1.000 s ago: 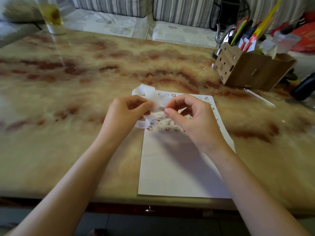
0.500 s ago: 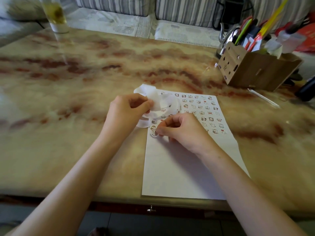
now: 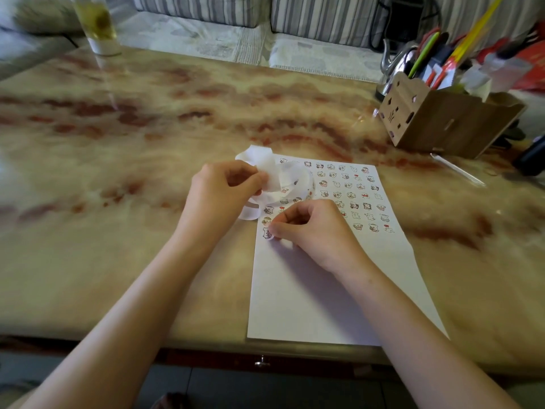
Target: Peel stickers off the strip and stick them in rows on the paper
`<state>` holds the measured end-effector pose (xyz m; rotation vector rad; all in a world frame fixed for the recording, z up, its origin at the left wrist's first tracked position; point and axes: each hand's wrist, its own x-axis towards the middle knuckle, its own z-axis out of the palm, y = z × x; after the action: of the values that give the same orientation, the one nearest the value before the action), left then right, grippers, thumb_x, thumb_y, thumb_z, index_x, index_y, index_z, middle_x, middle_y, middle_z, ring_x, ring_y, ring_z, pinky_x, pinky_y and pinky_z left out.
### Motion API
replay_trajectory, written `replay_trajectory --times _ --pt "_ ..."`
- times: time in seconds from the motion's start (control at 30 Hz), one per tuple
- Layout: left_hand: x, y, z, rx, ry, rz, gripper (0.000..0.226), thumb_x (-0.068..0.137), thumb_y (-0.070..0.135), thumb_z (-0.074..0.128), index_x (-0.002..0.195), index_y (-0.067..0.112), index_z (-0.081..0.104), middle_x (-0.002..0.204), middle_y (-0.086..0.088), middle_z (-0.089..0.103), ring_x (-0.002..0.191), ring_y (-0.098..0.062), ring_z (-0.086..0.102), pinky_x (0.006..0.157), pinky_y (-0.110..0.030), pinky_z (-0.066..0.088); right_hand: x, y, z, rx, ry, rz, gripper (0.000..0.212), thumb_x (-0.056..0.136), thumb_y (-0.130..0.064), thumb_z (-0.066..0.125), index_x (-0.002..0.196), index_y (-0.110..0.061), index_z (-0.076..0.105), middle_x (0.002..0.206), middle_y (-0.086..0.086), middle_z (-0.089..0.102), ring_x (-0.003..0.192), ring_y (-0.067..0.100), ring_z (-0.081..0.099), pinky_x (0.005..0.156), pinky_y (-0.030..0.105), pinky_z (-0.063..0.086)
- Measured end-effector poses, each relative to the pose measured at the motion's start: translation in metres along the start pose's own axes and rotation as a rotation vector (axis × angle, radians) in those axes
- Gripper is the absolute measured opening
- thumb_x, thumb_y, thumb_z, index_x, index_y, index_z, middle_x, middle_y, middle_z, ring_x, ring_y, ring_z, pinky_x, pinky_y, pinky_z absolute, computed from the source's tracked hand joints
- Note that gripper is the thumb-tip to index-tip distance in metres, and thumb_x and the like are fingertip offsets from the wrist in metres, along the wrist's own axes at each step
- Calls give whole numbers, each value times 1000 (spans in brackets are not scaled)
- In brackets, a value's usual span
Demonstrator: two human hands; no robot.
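A white sheet of paper [image 3: 306, 296] lies on the marble table, its far half covered with rows of small cartoon stickers [image 3: 351, 196]. My left hand [image 3: 219, 190] pinches a curled white sticker strip [image 3: 277, 178] just above the paper's far left corner. My right hand [image 3: 312, 228] rests on the paper with its fingers curled, the fingertips pressing a sticker [image 3: 267, 233] down at the left end of a new row.
A cardboard organizer [image 3: 442, 119] full of pens stands at the back right, with a thin pen [image 3: 457, 169] lying in front of it. A glass of yellow drink [image 3: 97, 25] stands at the far left. The table's front edge [image 3: 177, 340] runs just below the paper.
My right hand came down from the strip to the paper's left side and now presses a sticker there. My left hand has kept the strip in the same place.
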<state>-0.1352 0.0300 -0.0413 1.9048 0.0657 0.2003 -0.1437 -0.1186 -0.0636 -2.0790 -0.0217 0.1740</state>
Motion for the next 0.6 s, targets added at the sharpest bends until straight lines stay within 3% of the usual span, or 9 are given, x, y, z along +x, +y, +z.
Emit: replay_trajectory --times 0.23,0.47,0.6 --pt "0 0 0 12 -1 11 12 88 17 63 86 10 73 76 -2 72 62 0 62 52 -2 37 -1 1 2 -36 41 -10 8 72 -19 74 65 -16 72 53 -9 62 41 1 42 53 24 33" --pt "0 0 1 16 -1 17 12 88 17 63 85 11 73 75 -2 72 60 2 62 52 -2 38 -1 -1 1 11 13 2 7 71 -18 75 65 -15 72 70 4 72 47 6 44 58 27 37" --pt "0 0 1 17 -3 16 11 88 18 64 83 15 73 75 0 72 60 2 61 53 -2 38 -1 -2 0 18 -6 11 6 71 -18 75 68 -14 74 71 3 72 46 4 44 59 27 37"
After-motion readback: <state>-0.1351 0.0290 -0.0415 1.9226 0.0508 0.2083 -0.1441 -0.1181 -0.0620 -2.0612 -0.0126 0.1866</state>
